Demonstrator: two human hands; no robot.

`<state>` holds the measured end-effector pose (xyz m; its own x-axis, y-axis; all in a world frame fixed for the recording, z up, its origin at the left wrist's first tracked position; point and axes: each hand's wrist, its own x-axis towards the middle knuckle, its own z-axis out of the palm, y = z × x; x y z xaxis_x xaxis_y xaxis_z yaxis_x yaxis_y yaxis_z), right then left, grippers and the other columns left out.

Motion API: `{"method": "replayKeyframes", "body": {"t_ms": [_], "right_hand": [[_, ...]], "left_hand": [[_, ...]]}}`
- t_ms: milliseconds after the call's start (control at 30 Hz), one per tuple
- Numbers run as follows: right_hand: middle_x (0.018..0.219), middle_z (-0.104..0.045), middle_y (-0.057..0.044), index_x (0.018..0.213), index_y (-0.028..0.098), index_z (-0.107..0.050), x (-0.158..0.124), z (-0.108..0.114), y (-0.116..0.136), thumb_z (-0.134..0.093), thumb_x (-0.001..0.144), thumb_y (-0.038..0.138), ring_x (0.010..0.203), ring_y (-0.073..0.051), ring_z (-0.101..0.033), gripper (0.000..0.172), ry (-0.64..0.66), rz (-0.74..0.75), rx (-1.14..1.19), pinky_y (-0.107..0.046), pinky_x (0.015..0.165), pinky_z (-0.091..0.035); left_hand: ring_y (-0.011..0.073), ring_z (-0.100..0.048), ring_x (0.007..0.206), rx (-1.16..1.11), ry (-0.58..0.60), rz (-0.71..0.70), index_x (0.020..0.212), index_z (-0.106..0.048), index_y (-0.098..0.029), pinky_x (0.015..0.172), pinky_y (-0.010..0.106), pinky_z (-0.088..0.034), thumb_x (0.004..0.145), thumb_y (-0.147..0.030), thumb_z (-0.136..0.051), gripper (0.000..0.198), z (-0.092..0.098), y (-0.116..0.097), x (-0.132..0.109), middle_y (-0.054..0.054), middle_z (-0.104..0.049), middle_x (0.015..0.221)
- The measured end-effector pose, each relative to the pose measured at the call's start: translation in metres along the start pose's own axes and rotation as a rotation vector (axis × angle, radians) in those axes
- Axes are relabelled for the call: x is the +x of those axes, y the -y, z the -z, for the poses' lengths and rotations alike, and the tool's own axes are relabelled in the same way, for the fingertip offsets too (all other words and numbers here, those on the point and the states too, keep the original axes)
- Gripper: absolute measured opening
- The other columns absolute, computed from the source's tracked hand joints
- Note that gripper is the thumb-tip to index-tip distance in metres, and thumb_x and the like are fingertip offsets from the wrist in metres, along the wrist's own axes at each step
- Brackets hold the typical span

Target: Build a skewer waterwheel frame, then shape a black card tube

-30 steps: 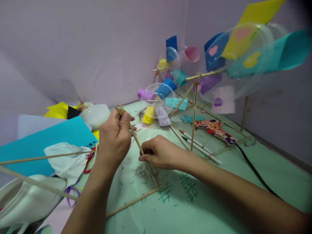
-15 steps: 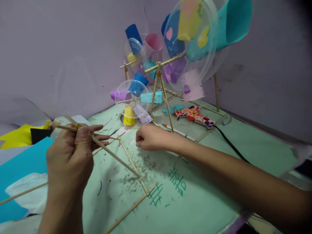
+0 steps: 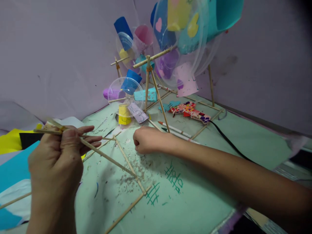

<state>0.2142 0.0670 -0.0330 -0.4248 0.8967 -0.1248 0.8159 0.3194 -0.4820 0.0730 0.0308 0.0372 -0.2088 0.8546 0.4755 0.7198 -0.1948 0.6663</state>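
My left hand (image 3: 57, 152) is raised at the left, fingers pinched on the joined top ends of thin wooden sticks (image 3: 107, 157) that slope down to the green mat (image 3: 200, 201). More sticks of the same frame lie flat on the mat (image 3: 129, 164). My right hand (image 3: 145, 139) rests on the mat in a loose fist beside that frame, near grey shavings (image 3: 133, 175); whether it holds anything is hidden.
Behind stand stick-and-cup wheel models: a small one (image 3: 126, 94) and a large clear disc with coloured paper blades (image 3: 185, 35). A patterned glue gun (image 3: 190, 111) with black cord (image 3: 229, 143), pencils (image 3: 174, 129), and blue (image 3: 9, 169) and yellow paper (image 3: 9, 139) at the left.
The view has swung right and down. My left hand lifted the joined sticks up and to the left, and my right hand let go of the stick and settled on the mat.
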Motion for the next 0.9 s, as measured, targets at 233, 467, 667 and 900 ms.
{"method": "replayKeyframes", "body": {"t_ms": [233,467,667,900], "right_hand": [[0.087,-0.070,-0.012,0.085,0.013,-0.070,0.001,0.000,0.000,-0.054,0.065,0.019,0.077,-0.021,-0.062,0.026,0.003,-0.022,-0.013,-0.024,0.053,-0.039],[0.084,-0.069,-0.011,0.083,0.012,-0.070,-0.001,-0.001,0.001,-0.054,0.065,0.016,0.075,-0.019,-0.061,0.024,0.005,-0.019,-0.005,-0.023,0.053,-0.038],[0.080,-0.069,-0.011,0.081,0.013,-0.069,0.000,-0.003,0.000,-0.053,0.064,0.017,0.074,-0.020,-0.060,0.023,-0.017,-0.015,-0.003,-0.024,0.050,-0.036],[0.078,-0.069,-0.011,0.079,0.013,-0.069,0.001,-0.003,0.000,-0.053,0.063,0.016,0.073,-0.020,-0.060,0.023,-0.025,-0.013,-0.013,-0.025,0.050,-0.036]], "left_hand": [[0.0128,-0.065,0.054,-0.038,0.032,-0.039,0.088,-0.068,-0.015,0.048,0.019,-0.053,0.083,-0.034,-0.049,0.028,0.003,0.016,0.009,0.002,-0.069,0.071],[0.0127,-0.067,0.060,-0.024,0.018,-0.044,0.091,-0.066,-0.013,0.056,0.021,-0.055,0.085,-0.030,-0.044,0.029,0.001,0.009,0.003,0.005,-0.070,0.081],[0.0141,-0.067,0.057,-0.067,0.053,-0.049,0.090,-0.066,-0.012,0.051,0.021,-0.055,0.085,-0.031,-0.046,0.028,0.002,0.017,0.010,0.005,-0.070,0.078],[0.0127,-0.067,0.060,-0.025,0.038,-0.040,0.091,-0.066,-0.012,0.056,0.020,-0.055,0.086,-0.032,-0.044,0.030,0.002,0.012,0.005,0.006,-0.070,0.080]]}}
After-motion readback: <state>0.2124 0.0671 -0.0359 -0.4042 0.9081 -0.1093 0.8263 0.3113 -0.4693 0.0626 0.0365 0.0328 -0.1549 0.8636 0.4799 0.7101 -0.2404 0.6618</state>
